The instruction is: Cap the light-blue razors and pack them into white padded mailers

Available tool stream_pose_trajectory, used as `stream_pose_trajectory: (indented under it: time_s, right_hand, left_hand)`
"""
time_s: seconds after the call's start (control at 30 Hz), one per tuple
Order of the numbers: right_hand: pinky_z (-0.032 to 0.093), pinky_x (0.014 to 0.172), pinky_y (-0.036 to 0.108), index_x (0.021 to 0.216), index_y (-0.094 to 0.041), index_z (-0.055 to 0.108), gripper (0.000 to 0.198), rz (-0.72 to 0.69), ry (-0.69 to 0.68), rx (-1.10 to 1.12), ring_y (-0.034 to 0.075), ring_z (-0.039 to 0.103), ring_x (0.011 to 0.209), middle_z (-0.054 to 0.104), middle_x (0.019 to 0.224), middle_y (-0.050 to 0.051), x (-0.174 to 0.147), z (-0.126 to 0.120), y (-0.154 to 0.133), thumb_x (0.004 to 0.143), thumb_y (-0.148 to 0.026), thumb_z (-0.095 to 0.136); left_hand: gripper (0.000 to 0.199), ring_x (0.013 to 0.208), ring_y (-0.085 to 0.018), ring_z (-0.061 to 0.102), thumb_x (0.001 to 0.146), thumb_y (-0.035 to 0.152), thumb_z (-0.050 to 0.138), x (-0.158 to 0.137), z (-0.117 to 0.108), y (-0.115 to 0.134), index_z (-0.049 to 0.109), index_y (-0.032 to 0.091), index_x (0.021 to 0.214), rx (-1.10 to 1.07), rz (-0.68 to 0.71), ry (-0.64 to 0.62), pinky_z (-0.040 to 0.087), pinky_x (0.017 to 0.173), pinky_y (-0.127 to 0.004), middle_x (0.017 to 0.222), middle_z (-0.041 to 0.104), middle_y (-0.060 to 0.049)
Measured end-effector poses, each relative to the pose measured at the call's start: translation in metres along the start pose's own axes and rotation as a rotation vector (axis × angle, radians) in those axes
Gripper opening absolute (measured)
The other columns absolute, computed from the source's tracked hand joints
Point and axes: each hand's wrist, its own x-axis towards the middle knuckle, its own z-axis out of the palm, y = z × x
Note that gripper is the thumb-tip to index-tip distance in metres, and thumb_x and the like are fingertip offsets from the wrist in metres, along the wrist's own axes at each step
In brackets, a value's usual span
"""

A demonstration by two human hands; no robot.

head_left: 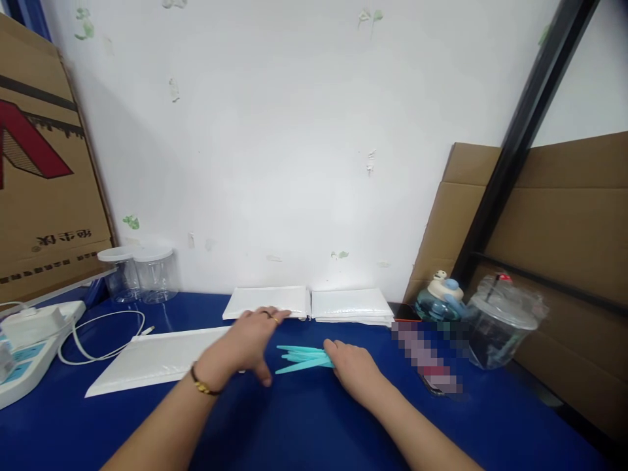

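Observation:
My right hand (356, 371) is closed round a bundle of slim turquoise sticks (301, 358), whose narrow ends fan out to the left, just over the blue table. What exactly the sticks are is too small to tell. My left hand (248, 343), with a ring and a bracelet, hovers to their left, fingers stretched and thumb apart, with nothing in it. Beneath and left of that wrist lies a white padded envelope (157, 360). Beyond the hands, white padded envelopes lie in a left stack (267, 301) and a right stack (350, 305) against the wall.
Two clear lidded jars (156, 275), a white cable (105, 356) and a power strip (44, 366) are at the left. A phone-like object (432, 366), partly blurred out, a teal figurine (439, 297) and a clear plastic tub (498, 330) stand right. Cardboard (564, 281) leans behind.

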Motion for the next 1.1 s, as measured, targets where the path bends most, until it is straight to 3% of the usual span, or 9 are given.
stream_pose_trajectory:
  time_s: [0.13,0.27,0.47,0.6,0.8,0.93,1.1]
  right_hand:
    - [0.040,0.058,0.026,0.107,-0.019,0.049,0.034,-0.009,-0.023,0.029,0.024,0.064,0.079,0.064,0.095,0.008,-0.001,-0.002,0.011,0.077,-0.005,0.043]
    - [0.039,0.060,0.027,0.109,-0.020,0.048,0.035,-0.005,-0.044,0.093,0.024,0.064,0.081,0.064,0.098,0.009,-0.004,-0.002,0.016,0.077,-0.007,0.044]
    - [0.036,0.060,0.026,0.107,-0.021,0.048,0.030,0.018,-0.019,0.130,0.024,0.063,0.082,0.064,0.097,0.008,-0.007,0.002,0.027,0.079,-0.011,0.045]
    - [0.034,0.059,0.027,0.104,-0.020,0.048,0.028,0.042,-0.011,0.142,0.024,0.063,0.081,0.064,0.095,0.008,-0.009,0.000,0.035,0.077,-0.010,0.046]
    - [0.034,0.063,0.024,0.098,-0.022,0.047,0.019,-0.092,0.071,0.326,0.020,0.059,0.080,0.063,0.092,0.004,-0.017,-0.016,0.042,0.081,-0.013,0.044]
    - [0.034,0.061,0.022,0.090,-0.023,0.046,0.008,-0.198,0.070,0.442,0.016,0.057,0.074,0.061,0.085,0.001,-0.021,-0.025,0.039,0.085,-0.017,0.042]
    - [0.032,0.063,0.022,0.090,-0.022,0.046,0.011,-0.204,0.071,0.383,0.017,0.057,0.077,0.060,0.087,0.001,-0.019,-0.025,0.034,0.082,-0.015,0.046]
  left_hand:
    - [0.130,0.127,-0.043,0.029,0.024,0.032,0.083,-0.029,-0.024,-0.052,0.025,0.025,0.140,-0.036,-0.422,-0.194,0.028,0.097,-0.057,0.142,0.031,-0.019]
    - [0.127,0.125,-0.040,0.034,0.024,0.024,0.081,-0.038,-0.019,-0.065,0.028,0.025,0.139,-0.025,-0.505,-0.324,0.028,0.099,-0.055,0.141,0.034,-0.017]
    - [0.083,0.102,-0.035,0.054,0.037,0.024,0.073,-0.032,-0.006,-0.059,0.053,0.028,0.118,-0.019,-0.424,-0.251,0.040,0.089,-0.047,0.114,0.058,-0.009]
    - [0.060,0.093,-0.027,0.058,0.051,0.025,0.061,-0.029,-0.011,-0.051,0.056,0.024,0.111,-0.269,-0.271,-0.229,0.044,0.081,-0.034,0.103,0.062,-0.004]
    - [0.058,0.092,-0.022,0.056,0.067,0.028,0.055,-0.029,-0.034,-0.027,0.046,0.021,0.124,-0.623,-0.029,-0.231,0.044,0.076,-0.027,0.104,0.061,-0.002]
    - [0.061,0.093,-0.022,0.055,0.066,0.026,0.059,-0.028,-0.040,-0.018,0.044,0.021,0.126,-0.729,0.044,-0.263,0.044,0.073,-0.025,0.110,0.058,-0.004]
    - [0.059,0.084,-0.019,0.055,0.064,0.022,0.060,-0.024,-0.038,-0.009,0.047,0.020,0.122,-0.830,0.097,-0.328,0.044,0.067,-0.023,0.109,0.058,-0.005]
